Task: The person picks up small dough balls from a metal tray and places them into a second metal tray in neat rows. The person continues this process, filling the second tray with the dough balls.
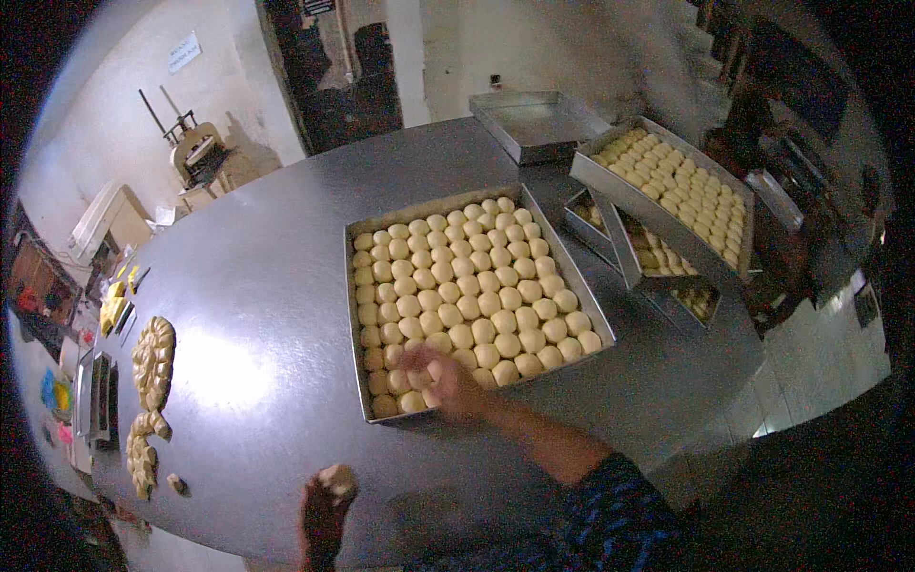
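A square metal baking tray (480, 202) filled with close rows of round dough balls (468, 286) lies before me on the steel worktable (286, 300). My right hand (447, 382) is blurred over the tray's near edge, its fingers among the front dough balls; whether it grips one, I cannot tell. Low in the view, my left hand (325, 504) is closed around a pale lump of dough (339, 480), apart from the tray. Cut dough pieces (152, 361) sit in a curved cluster at the left of the table, and a single small piece (177, 484) lies beside them.
At the right, a tray of dough balls (672, 189) rests tilted on other stacked trays (647, 247). Behind stands another metal tray (543, 121). A lever-type press (196, 154) is at the back left. Scrapers or blades (127, 318) and a metal pan (93, 400) line the left edge.
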`<state>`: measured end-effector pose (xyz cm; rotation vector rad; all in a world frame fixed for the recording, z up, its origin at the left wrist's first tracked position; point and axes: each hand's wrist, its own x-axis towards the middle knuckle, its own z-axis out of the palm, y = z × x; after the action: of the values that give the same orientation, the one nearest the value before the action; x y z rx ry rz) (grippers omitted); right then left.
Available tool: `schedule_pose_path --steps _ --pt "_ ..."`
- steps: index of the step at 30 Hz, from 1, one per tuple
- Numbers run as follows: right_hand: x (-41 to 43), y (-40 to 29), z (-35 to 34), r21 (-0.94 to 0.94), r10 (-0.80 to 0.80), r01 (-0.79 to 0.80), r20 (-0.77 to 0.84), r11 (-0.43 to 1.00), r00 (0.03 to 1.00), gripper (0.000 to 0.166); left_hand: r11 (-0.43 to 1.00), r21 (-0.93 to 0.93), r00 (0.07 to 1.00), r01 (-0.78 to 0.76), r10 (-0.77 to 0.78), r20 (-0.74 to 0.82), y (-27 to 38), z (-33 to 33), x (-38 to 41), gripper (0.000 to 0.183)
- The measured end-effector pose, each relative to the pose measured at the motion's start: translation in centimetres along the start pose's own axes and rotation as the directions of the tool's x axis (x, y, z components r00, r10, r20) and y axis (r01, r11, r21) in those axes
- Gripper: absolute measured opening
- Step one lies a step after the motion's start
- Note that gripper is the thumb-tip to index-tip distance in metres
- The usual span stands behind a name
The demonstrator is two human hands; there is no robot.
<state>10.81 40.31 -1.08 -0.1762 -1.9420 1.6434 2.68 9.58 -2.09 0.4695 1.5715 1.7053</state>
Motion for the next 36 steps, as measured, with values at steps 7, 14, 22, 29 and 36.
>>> schedule_pose_path --steps 7,14,22,29,36 --pt "-14.9 1.7 8.5 0.000 0.201 -0.202 0.034 0.979 0.979 0.033 0.913 -0.094 0.780 0.396 -0.281 0.559 1.9 2.1 0.6 0.063" --pt "-16.1 -1.3 6.3 -0.988 -0.010 -0.037 -0.039 0.151 0.999 0.048 0.826 0.563 0.980 -0.032 0.136 -0.144 1.1 -11.3 -1.3 0.026" --pt "-19.0 -0.5 11.3 -0.452 0.228 -0.344 -0.291 0.823 0.929 0.032 0.245 0.900 0.826 -0.361 0.532 0.187 -2.0 -14.4 -1.5 0.027" --pt "-13.9 1.0 9.8 -0.883 -0.167 -0.312 -0.387 0.350 0.907 0.021 0.281 0.883 0.849 -0.376 0.487 0.206 -1.1 -12.9 -1.4 0.027" --pt "-15.9 -0.8 6.0 -0.791 0.094 -0.536 -0.534 0.296 0.840 0.020 0.234 0.910 0.837 -0.343 0.516 0.183 -1.5 -11.9 -1.5 0.029"
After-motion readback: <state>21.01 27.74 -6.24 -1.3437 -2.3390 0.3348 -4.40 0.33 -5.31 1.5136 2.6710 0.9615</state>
